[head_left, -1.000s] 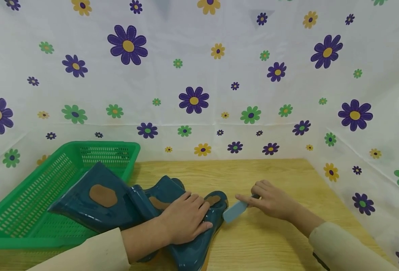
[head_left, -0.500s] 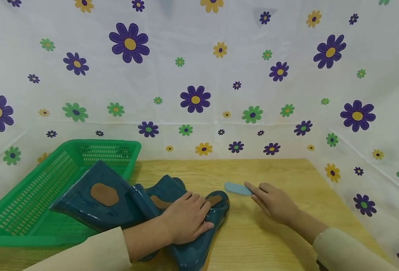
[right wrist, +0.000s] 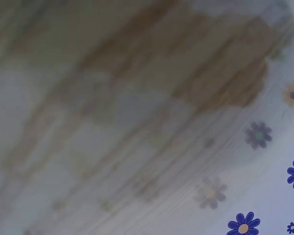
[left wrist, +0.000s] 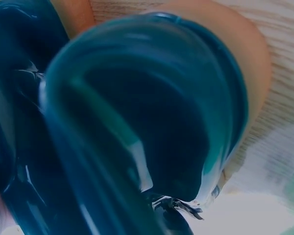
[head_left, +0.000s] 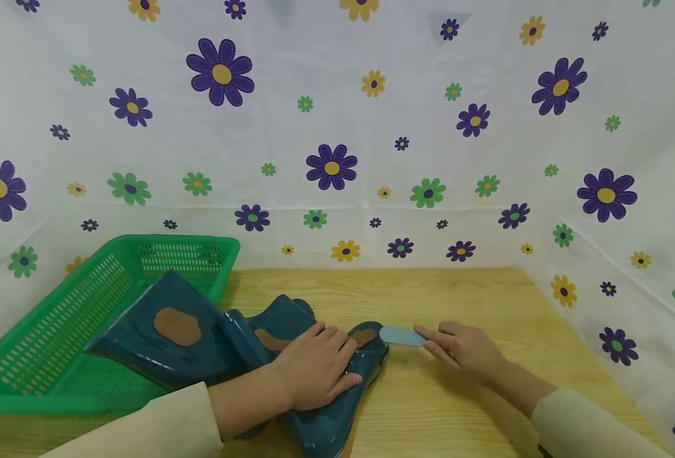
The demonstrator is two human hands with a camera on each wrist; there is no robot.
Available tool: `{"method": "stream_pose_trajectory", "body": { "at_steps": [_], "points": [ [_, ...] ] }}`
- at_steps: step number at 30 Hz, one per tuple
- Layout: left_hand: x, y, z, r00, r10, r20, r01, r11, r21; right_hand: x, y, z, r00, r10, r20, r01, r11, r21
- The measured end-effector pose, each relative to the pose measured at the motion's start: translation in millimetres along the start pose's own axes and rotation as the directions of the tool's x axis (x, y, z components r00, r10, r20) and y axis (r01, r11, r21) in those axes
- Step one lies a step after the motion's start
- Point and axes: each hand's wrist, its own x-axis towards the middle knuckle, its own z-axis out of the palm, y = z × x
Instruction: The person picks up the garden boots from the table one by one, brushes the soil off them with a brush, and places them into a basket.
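White cloth with flower print backs the work and wraps both sides; light wood-grain tabletop in front. Green basket sits at the left, its slotted wall showing.

Glossy dark-blue boots lie on their sides, overlapping, mid-table. One shaft leans over the basket's near right side, with a brown patch facing up. Which shaft goes with which foot I can't sort out from here. Left wrist view: rounded boot end, tan sole along its edge.

Left hand is palm down on the boots, fingers laid across, thumb out to the side; looks like pressing, not wrapped round anything. Right hand pinches the near end of a flat pale-blue strip, index finger stretched along it. Right wrist view is mostly blur, no help on the grip.

Key relation: the strip's long axis runs roughly left-right, tip pointing left at the rounded boot end that carries another brown patch. Tip meets that end's edge in the head view; actual contact I can't tell. That patch sits between the hands, nearer the left fingertips; the right hand reaches it via the strip.

Room: tabletop runs on behind and right of the right hand. Left is tight: boots, forearm, basket rim.
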Motion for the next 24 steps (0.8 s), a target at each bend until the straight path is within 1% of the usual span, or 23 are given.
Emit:
{"method": "stream_pose_trajectory", "body": {
  "at_steps": [2,4,6,12,17,21,24],
  "points": [
    [-0.3,0.1,1.1,1.0,0.003,-0.01,-0.003,1.0,0.006,-0.8,-0.7,-1.1,1.0,-0.011,0.002,0.011,1.0,0.028],
    [-0.7,0.2,1.9,1.0,0.003,-0.017,-0.002,1.0,0.012,-0.9,-0.6,-0.9,1.0,-0.006,0.003,0.006,1.0,0.031],
    [-1.1,0.3,2.5,1.0,0.001,-0.019,0.0,1.0,0.015,-0.9,0.4,-0.3,1.0,0.01,0.004,-0.011,1.0,0.013],
    [-0.2,0.1,3.0,1.0,0.003,-0.013,-0.003,1.0,0.006,-1.1,4.1,-2.7,1.0,-0.021,0.002,0.021,1.0,0.012],
    [0.8,-0.3,2.6,1.0,0.004,-0.016,-0.004,1.0,0.013,-0.3,6.9,-4.4,1.0,-0.007,-0.021,0.006,1.0,-0.014],
    [0.9,0.3,2.6,1.0,0.009,-0.009,-0.009,1.0,0.008,-0.4,5.2,-3.9,0.999,-0.044,-0.033,0.045,0.999,0.031],
    [0.7,0.3,1.5,1.0,0.006,0.0,-0.006,1.0,0.008,2.4,4.6,-2.9,0.996,-0.077,-0.037,0.078,0.997,0.015]
  ]
}}
